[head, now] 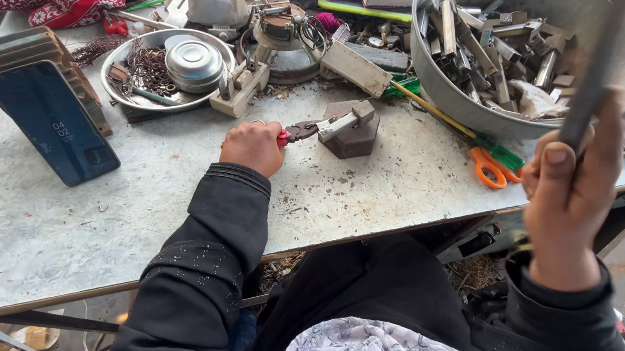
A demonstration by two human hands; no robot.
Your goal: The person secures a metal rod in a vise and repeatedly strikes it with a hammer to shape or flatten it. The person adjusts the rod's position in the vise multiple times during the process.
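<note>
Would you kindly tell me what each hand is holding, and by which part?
The left hand grips pliers by their red handles. The right hand holds a raised dark bar by its lower end.

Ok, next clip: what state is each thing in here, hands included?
Left hand: closed around red-handled pliers.
Pliers: jaws clamping a metal piece on a block.
Right hand: raised off the table, gripping a dark bar, blurred.
Big bowl: holds many metal parts.
Scissors: lying flat, closed.
Phone: propped up, screen lit.
</note>
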